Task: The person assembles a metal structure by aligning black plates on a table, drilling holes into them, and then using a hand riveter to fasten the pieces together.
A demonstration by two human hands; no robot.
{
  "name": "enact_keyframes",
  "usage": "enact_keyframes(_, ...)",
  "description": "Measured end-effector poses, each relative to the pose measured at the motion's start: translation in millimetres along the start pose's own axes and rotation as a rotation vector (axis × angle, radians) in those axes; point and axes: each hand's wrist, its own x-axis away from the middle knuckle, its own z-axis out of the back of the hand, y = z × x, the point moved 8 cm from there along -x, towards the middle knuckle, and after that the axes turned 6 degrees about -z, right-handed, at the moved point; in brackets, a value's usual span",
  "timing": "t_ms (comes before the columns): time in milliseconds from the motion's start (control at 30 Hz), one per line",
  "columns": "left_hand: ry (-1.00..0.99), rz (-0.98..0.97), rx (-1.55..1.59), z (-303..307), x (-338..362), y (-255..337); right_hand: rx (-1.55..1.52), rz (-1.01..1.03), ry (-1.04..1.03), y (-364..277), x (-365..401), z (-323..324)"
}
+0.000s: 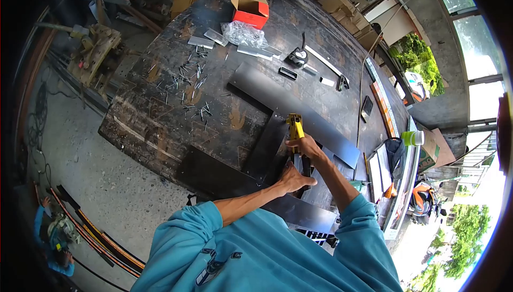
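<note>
1. Gripping the yellow tool [294, 123] in both fists, we close the right hand [305, 145] high on its handle and the left hand [294, 178] lower; its nose sits on the dark metal sheets [272, 95] at the near edge of the bench [144, 115].
2. Joining looks midway, we judge: the sheets overlap, and many loose fasteners [192, 73] lie unused.
3. We count one tool, one red box [251, 9], one plastic bag [243, 34] and roughly three sheets.

Metal workshop; nail-strewn workbench [160, 110]
</note>
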Motion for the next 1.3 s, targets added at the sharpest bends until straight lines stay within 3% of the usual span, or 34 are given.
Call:
enact_keyframes(67, 0.155, 0.007, -0.189, 24, 4, 4, 0.06, 0.168, 0.1, -13, -3, 0)
enact_keyframes(100, 0.149, -0.057, -0.094, 31, -2, -2, -0.09, 0.254, 0.237, -13, 2, -1)
enact_keyframes(133, 0.172, -0.046, -0.181, 37, -10, -10, -0.057, 0.188, 0.381, -11, -3, -3)
enact_keyframes(200, 0.023, -0.117, -0.334, 35, -34, -40, 0.196, 0.306, 0.64, -30, 5, -19)
enact_keyframes(233, 0.085, -0.321, -0.173, 45, -34, -34, 0.248, 0.302, 0.611, -42, 24, -30)
enact_keyframes(267, 0.13, -0.495, 0.017, 52, -21, -33, 0.303, 0.465, 0.565, -53, 48, -41)
enact_keyframes(300, -0.082, -0.452, 0.279, 45, -15, -37, 0.294, 0.609, 0.467, -58, 75, -51)
enact_keyframes(333, -0.291, -0.379, 0.534, 40, -3, -43, 0.304, 0.891, 0.458, -65, 118, -56)
enact_keyframes(400, -0.185, -0.538, 0.005, 63, 19, -91, 0.363, 1.028, 0.504, -46, 202, -56)
enact_keyframes(433, -0.318, -0.895, -0.124, 56, 56, 17, 0.299, 1.065, 0.569, -26, 243, -47)
enact_keyframes(467, -0.307, -0.767, -0.697, 42, 47, -4, 0.259, 0.969, 0.677, 20, 260, -44)
enact_keyframes(500, -0.331, -0.651, -0.79, 36, 57, 4, 0.14, 0.823, 0.774, 66, 284, -38)
enact_keyframes(533, -0.341, -0.549, -0.883, 30, 66, 15, 0.21, 0.641, 0.902, 112, 303, -35)
enact_keyframes(567, -0.305, -0.59, -0.922, 28, 67, 5, 0.245, 0.336, 0.926, 160, 320, -33)
enact_keyframes(600, -0.292, -0.547, -0.938, 26, 70, 2, 0.13, 0.108, 0.854, 224, 329, -33)
enact_keyframes(633, -0.323, -0.553, -1.0, 24, 72, -4, 0.185, -0.536, 0.368, 322, 337, -46)
enact_keyframes(667, -0.281, -0.612, -1.019, 22, 74, -2, 0.236, -0.637, 0.241, 409, 345, -57)
enact_keyframes(700, -0.26, -0.633, -0.997, 22, 72, -4, 0.296, -0.644, 0.297, 456, 361, -58)
enact_keyframes(733, -0.242, -0.622, -1.003, 21, 71, -3, 0.282, -0.664, 0.334, 479, 378, -52)
enact_keyframes(800, -0.186, -0.637, -1.046, 19, 71, -7, -0.036, -0.934, 0.312, 521, 404, -43)
enact_keyframes(833, -0.134, -0.705, -1.088, 18, 71, -9, -0.177, -0.868, 0.476, 529, 404, -23)
enact_keyframes(867, -0.109, -0.637, -1.119, 22, 75, -9, -0.319, -0.794, 0.609, 522, 403, -4)
enact_keyframes(933, -0.026, -0.772, -1.226, 16, 82, 12, -0.429, -0.653, 0.743, 509, 373, 43)
enact_keyframes(1000, 0.034, -0.695, -1.253, 22, 78, 0, -0.124, -0.319, 1.045, 525, 320, 103)
enact_keyframes(1033, 0.065, -0.665, -1.251, 26, 71, -2, -0.078, -0.33, 1.048, 527, 292, 131)
enact_keyframes(1067, 0.067, -0.648, -1.301, 26, 64, -1, -0.033, -0.21, 1.115, 534, 261, 159)
enact_keyframes(1133, 0.085, -0.618, -1.242, 25, 68, -4, 0.055, -0.373, 1.14, 538, 210, 206)
enact_keyframes(1167, 0.08, -0.6, -1.244, 26, 71, -6, 0.076, -0.328, 1.211, 548, 182, 223)
enact_keyframes(1200, 0.075, -0.602, -1.25, 27, 66, -3, 0.201, -0.302, 1.295, 513, 179, 231)
enact_keyframes(1267, 0.068, -0.517, -1.158, 37, 56, 10, 0.195, 0.025, 1.521, 413, 197, 209)
enact_keyframes(1300, 0.069, -0.511, -1.196, 48, 45, 19, 0.013, 0.148, 1.403, 367, 200, 175)
